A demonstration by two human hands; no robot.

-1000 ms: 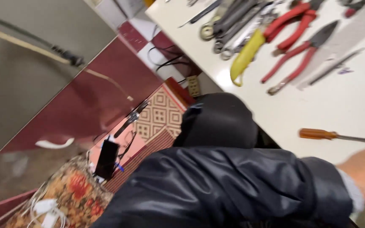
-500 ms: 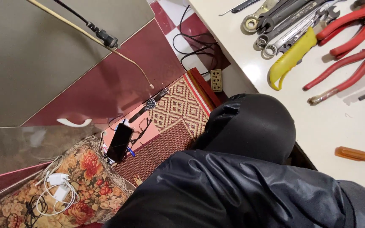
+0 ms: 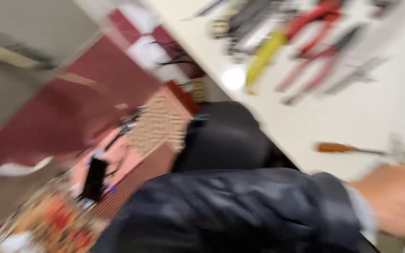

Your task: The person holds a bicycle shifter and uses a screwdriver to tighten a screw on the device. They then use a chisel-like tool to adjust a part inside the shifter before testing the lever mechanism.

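Stretching across the upper right, one white table (image 3: pixel 380 117) with a smooth, glossy top is the largest thing in view, though motion blur softens everything. Below it, one dark padded sleeve (image 3: pixel 240 211) of puffy, slightly shiny fabric fills the lower middle and ends in a pale cuff. To the left lies one patterned rug (image 3: pixel 155 124) in red, cream and orange, its woven lattice and floral parts smeared. One hand, seemingly the left hand (image 3: pixel 397 199), shows at the lower right edge, near the table's front rim; whether its fingers are spread or closed cannot be told from the blur, and it does not clearly hold anything. Which hand it is remains uncertain. Just above it lies one screwdriver (image 3: pixel 348 149) with an orange-brown handle and a thin metal shaft, apart from the hand. Farther up the table rest two red-handled pliers (image 3: pixel 322 21), side by side, and one yellow-handled tool (image 3: pixel 264 56) just beside them. One flat black phone (image 3: pixel 93 179) lies on the rug.
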